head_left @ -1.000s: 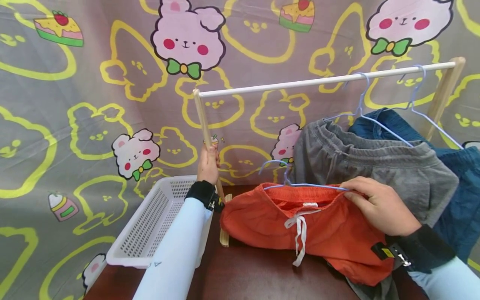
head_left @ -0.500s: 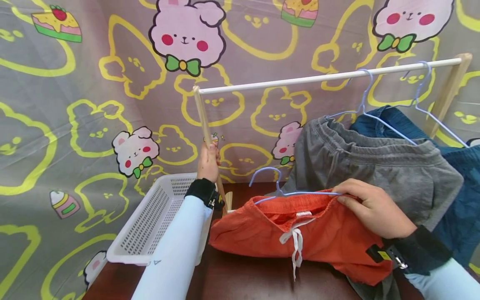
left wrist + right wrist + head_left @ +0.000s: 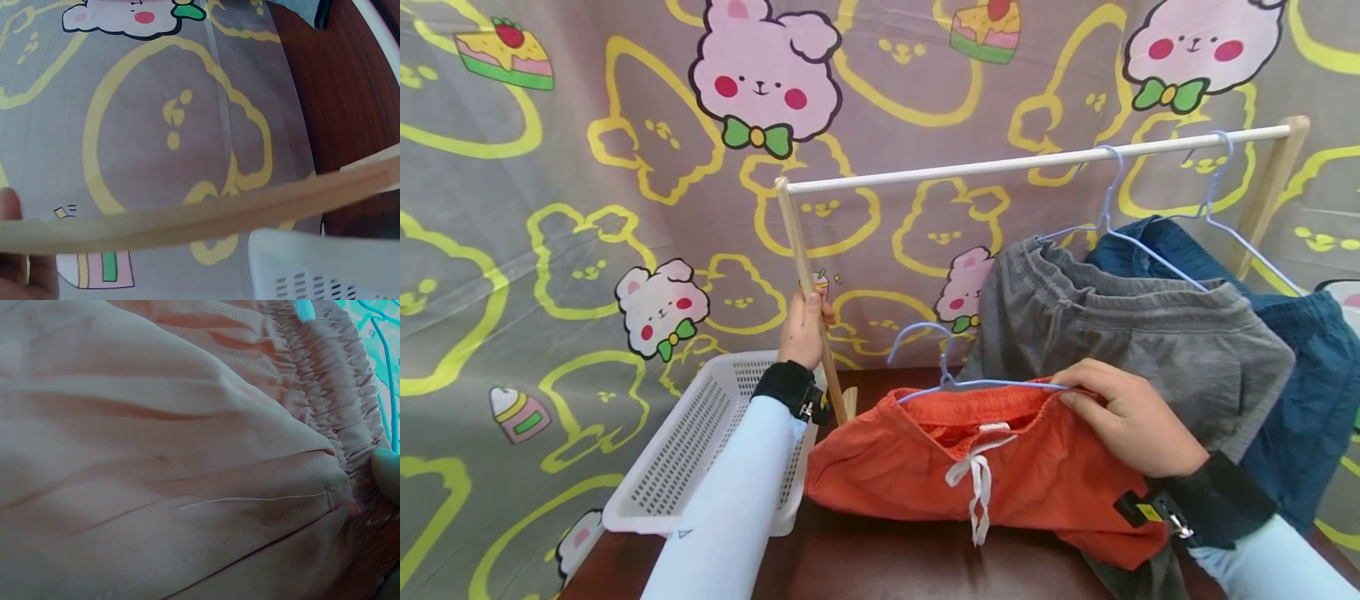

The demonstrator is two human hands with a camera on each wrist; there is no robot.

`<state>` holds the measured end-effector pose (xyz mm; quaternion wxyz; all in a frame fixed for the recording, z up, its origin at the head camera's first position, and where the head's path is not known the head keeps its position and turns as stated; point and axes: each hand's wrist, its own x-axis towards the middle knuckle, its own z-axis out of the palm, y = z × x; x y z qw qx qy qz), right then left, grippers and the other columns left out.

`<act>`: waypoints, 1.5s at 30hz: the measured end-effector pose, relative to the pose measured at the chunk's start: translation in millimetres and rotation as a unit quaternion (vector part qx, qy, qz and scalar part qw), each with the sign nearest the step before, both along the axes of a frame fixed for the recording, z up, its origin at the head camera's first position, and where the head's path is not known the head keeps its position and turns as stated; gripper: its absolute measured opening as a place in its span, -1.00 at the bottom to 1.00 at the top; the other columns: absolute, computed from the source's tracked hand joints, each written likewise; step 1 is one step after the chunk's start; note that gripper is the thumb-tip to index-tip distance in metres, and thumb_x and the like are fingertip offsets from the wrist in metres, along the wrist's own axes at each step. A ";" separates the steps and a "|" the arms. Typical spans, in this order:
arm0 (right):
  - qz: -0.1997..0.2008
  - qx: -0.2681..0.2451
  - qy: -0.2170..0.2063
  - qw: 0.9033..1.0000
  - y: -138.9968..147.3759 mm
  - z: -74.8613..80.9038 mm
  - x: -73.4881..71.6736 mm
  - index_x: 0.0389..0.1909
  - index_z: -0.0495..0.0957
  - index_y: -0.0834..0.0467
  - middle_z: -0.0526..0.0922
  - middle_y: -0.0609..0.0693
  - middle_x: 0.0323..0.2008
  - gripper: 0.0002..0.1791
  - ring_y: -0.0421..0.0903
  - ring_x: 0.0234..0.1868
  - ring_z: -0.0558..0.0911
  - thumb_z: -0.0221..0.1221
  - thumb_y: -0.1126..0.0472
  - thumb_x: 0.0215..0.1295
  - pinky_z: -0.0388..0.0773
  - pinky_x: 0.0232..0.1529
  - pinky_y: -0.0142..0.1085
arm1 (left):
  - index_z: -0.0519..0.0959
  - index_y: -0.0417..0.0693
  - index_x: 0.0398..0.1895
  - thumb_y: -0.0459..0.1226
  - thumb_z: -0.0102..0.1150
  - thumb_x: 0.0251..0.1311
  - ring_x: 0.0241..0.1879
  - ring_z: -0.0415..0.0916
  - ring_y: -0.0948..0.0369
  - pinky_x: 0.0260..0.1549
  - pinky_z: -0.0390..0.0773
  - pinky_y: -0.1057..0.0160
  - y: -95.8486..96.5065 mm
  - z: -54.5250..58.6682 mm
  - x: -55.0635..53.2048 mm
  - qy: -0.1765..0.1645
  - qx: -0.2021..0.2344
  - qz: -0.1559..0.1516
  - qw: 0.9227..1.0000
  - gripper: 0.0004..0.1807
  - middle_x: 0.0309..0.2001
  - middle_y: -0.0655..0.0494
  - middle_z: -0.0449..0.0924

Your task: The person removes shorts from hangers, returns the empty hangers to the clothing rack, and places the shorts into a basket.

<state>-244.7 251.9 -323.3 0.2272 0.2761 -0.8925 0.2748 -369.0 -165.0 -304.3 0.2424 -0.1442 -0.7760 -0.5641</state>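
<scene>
My left hand (image 3: 802,333) grips the wooden left post (image 3: 796,229) of a clothes rack; the same post crosses the left wrist view. With thumb and fingers my right hand (image 3: 1123,412) pinches the waistband of the orange shorts (image 3: 895,467) at its right end, together with the end of a blue hanger (image 3: 946,367). The hanger runs inside the waistband, its hook up and pointing left, below the rail. A white drawstring (image 3: 980,492) dangles from the front. In the right wrist view, orange cloth (image 3: 156,456) fills most of the picture, with my thumb (image 3: 386,472) at the waistband.
Grey shorts (image 3: 1120,350) and blue shorts (image 3: 1300,358) hang on hangers at the right of the white rail (image 3: 955,171). A white perforated basket (image 3: 647,492) stands on the dark table (image 3: 880,567) at left. Behind is a patterned curtain (image 3: 572,175).
My right hand has moved the orange shorts and hanger left and slightly down, away from the rail. The left hand keeps its grip on the post. The head view has shifted slightly.
</scene>
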 end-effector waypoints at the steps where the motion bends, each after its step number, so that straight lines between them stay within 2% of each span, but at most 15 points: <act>1: -0.002 0.001 -0.002 1.000 -0.7 -0.5 0.2 -0.05 0.67 -0.10 0.64 -0.24 -0.16 -0.71 -0.23 -0.19 0.57 0.25 0.35 0.37 0.57 -0.16 -0.24 | 0.27 -0.30 0.27 -0.07 -0.39 0.65 -0.07 0.50 -0.16 -0.03 0.45 0.00 -3.1 -2.5 -2.4 -0.003 -0.014 0.004 1.000 -0.51 -0.13 -0.24 0.50; 5: -0.007 0.001 -0.007 1.000 -3.0 -1.3 0.4 -0.05 0.67 -0.10 0.65 -0.22 -0.15 -0.71 -0.20 -0.17 0.57 0.24 0.35 0.37 0.58 -0.14 -0.19 | 0.30 -0.24 0.28 -0.08 -0.32 0.65 0.09 0.47 -0.15 0.10 0.42 -0.09 -10.5 2.9 6.3 -0.037 -0.054 0.011 0.998 -0.55 0.04 -0.30 0.51; 10: -0.008 -0.002 -0.006 1.000 -5.6 -2.4 -1.1 -0.05 0.67 -0.09 0.65 -0.22 -0.15 -0.73 -0.20 -0.17 0.57 0.24 0.34 0.38 0.57 -0.14 -0.16 | 0.24 -0.17 0.46 -0.10 -0.24 0.63 0.24 0.41 -0.08 0.22 0.39 -0.08 -22.4 9.3 20.1 -0.067 -0.078 0.024 0.994 -0.50 0.28 -0.25 0.42; 15: -0.011 -0.006 -0.020 1.000 -7.2 -5.0 -2.0 -0.05 0.67 -0.05 0.65 -0.18 -0.15 -0.76 -0.16 -0.16 0.58 0.22 0.33 0.40 0.57 -0.12 -0.07 | 0.15 -0.13 0.53 -0.10 -0.19 0.61 0.38 0.29 -0.08 0.32 0.27 -0.05 -31.1 10.0 38.0 -0.070 -0.092 0.051 0.992 -0.44 0.39 -0.20 0.31; 18: -0.015 -0.010 -0.023 1.000 -7.2 -6.5 -2.0 -0.05 0.67 -0.04 0.66 -0.16 -0.16 -0.77 -0.14 -0.16 0.58 0.22 0.32 0.40 0.56 -0.12 -0.02 | 0.11 -0.11 0.55 -0.08 -0.19 0.60 0.42 0.22 -0.10 0.34 0.24 -0.09 -33.7 8.9 50.5 -0.072 -0.098 0.054 0.991 -0.42 0.42 -0.20 0.27; 26: -0.015 -0.017 -0.014 1.000 -7.2 -9.8 -2.7 -0.08 0.68 -0.07 0.65 -0.22 -0.18 -0.78 -0.18 -0.17 0.58 0.24 0.31 0.39 0.55 -0.14 -0.15 | 0.22 -0.12 0.48 -0.12 -0.11 0.58 0.38 0.25 -0.03 0.30 0.25 -0.12 -32.1 2.6 88.7 -0.081 -0.126 0.028 0.988 -0.48 0.36 -0.13 0.36; 31: -0.011 -0.019 -0.020 1.000 -7.3 -10.4 -3.5 -0.06 0.67 -0.08 0.64 -0.22 -0.18 -0.78 -0.18 -0.17 0.57 0.24 0.30 0.40 0.55 -0.13 -0.13 | 0.38 -0.13 0.38 -0.13 -0.04 0.56 0.29 0.38 0.01 0.25 0.34 -0.13 -18.4 -1.9 110.7 -0.073 -0.164 -0.035 0.983 -0.55 0.27 -0.08 0.48; 34: -0.013 -0.019 -0.019 1.000 -6.9 -10.8 -3.1 -0.07 0.67 -0.09 0.64 -0.23 -0.18 -0.78 -0.18 -0.17 0.57 0.24 0.29 0.40 0.55 -0.13 -0.13 | 0.45 -0.11 0.33 -0.14 0.02 0.53 0.18 0.47 0.07 0.16 0.45 -0.09 -4.8 -4.9 121.7 -0.048 -0.195 -0.075 0.977 -0.58 0.20 -0.01 0.54; 37: -0.014 -0.018 -0.022 0.999 -6.6 -11.3 -2.3 -0.07 0.67 -0.10 0.65 -0.23 -0.18 -0.78 -0.19 -0.17 0.58 0.24 0.29 0.40 0.55 -0.13 -0.13 | 0.49 -0.08 0.29 -0.14 0.08 0.49 0.04 0.53 0.14 0.05 0.52 -0.01 8.2 -10.9 131.6 -0.013 -0.242 -0.094 0.965 -0.60 0.14 0.06 0.58; 40: -0.012 -0.017 -0.028 0.999 -6.5 -11.0 -1.6 -0.07 0.67 -0.11 0.64 -0.24 -0.18 -0.78 -0.19 -0.18 0.58 0.24 0.28 0.41 0.56 -0.13 -0.15 | 0.50 -0.04 0.26 -0.07 0.12 0.45 -0.05 0.51 0.20 0.00 0.54 0.04 17.9 -20.2 139.3 0.018 -0.304 -0.080 0.949 -0.58 0.07 0.14 0.58; 43: -0.010 -0.017 -0.032 0.999 -6.2 -9.7 -0.9 -0.06 0.67 -0.10 0.64 -0.23 -0.18 -0.78 -0.19 -0.18 0.57 0.23 0.29 0.41 0.56 -0.14 -0.14 | 0.55 0.00 0.16 0.00 0.12 0.43 -0.09 0.48 0.25 -0.02 0.55 0.08 24.7 -30.2 142.1 0.043 -0.357 -0.038 0.932 -0.61 -0.05 0.22 0.57; 45: -0.011 -0.015 -0.032 0.999 -6.1 -9.3 -0.2 -0.06 0.67 -0.10 0.64 -0.23 -0.18 -0.77 -0.18 -0.18 0.57 0.23 0.29 0.41 0.55 -0.14 -0.12 | 0.56 0.03 0.05 0.02 0.11 0.44 -0.19 0.46 0.27 -0.11 0.56 0.13 28.4 -35.7 142.3 0.050 -0.373 -0.013 0.926 -0.67 -0.15 0.26 0.53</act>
